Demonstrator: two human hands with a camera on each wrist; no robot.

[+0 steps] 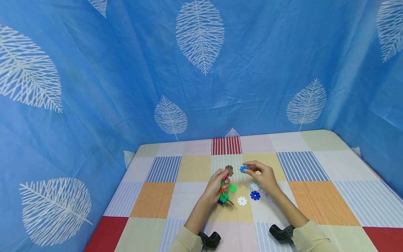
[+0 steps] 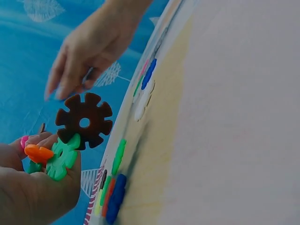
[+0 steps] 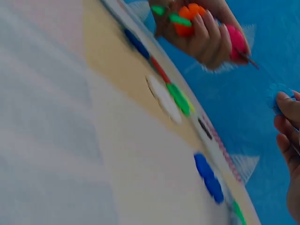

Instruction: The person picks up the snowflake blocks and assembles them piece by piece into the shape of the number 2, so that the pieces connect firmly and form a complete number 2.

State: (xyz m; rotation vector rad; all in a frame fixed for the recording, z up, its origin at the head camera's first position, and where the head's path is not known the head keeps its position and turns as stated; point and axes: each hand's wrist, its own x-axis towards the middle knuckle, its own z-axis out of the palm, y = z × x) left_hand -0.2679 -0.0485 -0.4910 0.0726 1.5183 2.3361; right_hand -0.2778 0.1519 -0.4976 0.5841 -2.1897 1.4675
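Note:
My left hand (image 1: 216, 185) grips a joined string of notched plastic discs. A brown disc (image 2: 75, 121) stands at its top end, linked to a green disc (image 2: 61, 158); orange (image 3: 188, 18) and pink (image 3: 236, 42) discs show around the fingers. To its right, my right hand (image 1: 263, 177) pinches a light blue notched disc (image 1: 244, 169) between thumb and fingers. The blue disc is held apart from the brown one, a short gap between them. Part of the string is hidden behind the left fingers.
Loose discs lie on the patchwork cloth below the hands: a white disc (image 1: 242, 201), a dark blue disc (image 1: 255, 195), a bright green disc (image 1: 232, 188) and several others. A blue leaf-patterned curtain (image 1: 233, 87) stands behind the table.

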